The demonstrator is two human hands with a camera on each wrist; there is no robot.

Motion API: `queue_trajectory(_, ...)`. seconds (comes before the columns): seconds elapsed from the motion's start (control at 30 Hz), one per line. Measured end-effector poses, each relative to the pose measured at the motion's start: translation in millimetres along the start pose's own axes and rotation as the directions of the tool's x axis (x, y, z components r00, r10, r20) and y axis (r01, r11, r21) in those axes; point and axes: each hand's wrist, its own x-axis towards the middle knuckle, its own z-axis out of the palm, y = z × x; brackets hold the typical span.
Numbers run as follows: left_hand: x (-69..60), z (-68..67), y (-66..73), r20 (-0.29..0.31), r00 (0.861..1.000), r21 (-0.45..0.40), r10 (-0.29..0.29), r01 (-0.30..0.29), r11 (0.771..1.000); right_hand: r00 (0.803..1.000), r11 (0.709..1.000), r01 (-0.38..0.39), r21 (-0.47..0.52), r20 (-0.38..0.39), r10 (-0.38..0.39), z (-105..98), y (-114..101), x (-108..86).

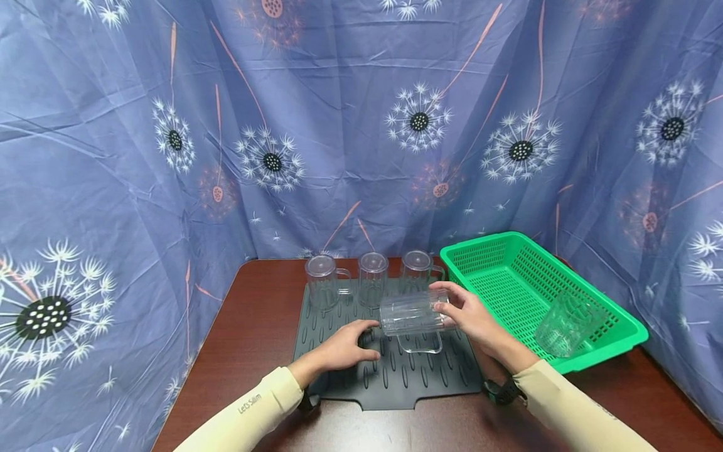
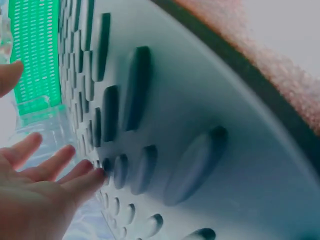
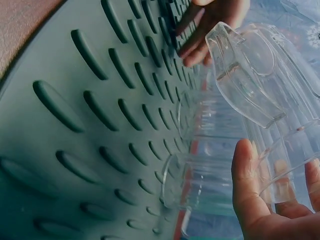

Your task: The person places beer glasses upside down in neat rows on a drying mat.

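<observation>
My right hand (image 1: 474, 320) grips a clear mug (image 1: 409, 312) by its far right end. The mug lies sideways in the air above the dark drying mat (image 1: 390, 380), its handle (image 1: 435, 345) toward me. In the right wrist view, the thumb and fingers press the ribbed wall of the mug (image 3: 292, 110). My left hand (image 1: 341, 346) hovers over the mat just left of the mug, thumb and fingers spread, holding nothing. Three clear mugs, left (image 1: 323, 285), middle (image 1: 373, 282) and right (image 1: 417, 270), stand upside down along the mat's back.
A green perforated basket (image 1: 516, 248) stands at the right of the brown table (image 1: 248, 314). Inside it, another clear glass vessel (image 1: 565, 326) lies tilted near the right front corner. A blue patterned curtain (image 1: 344, 157) hangs behind the table.
</observation>
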Motion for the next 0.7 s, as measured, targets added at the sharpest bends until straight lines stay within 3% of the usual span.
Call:
queue_trajectory(0.23,1.5,-3.7,5.0,-0.072,0.997,-0.135,0.010,-0.019,0.991,1.000,1.000,0.008,0.007,-0.015,-0.008,8.0,7.6,2.9)
queue_trajectory(0.53,-1.2,-7.1,9.8,-0.036,0.999,-0.354,-0.035,0.020,0.935,0.999,0.996,-0.044,0.078,-0.006,0.045,18.2,13.3,5.5)
queue_trajectory(0.7,-1.6,-7.9,9.6,-0.048,0.998,-0.383,-0.028,0.007,0.924,0.998,0.994,-0.062,0.091,0.015,0.061,23.3,14.6,4.0)
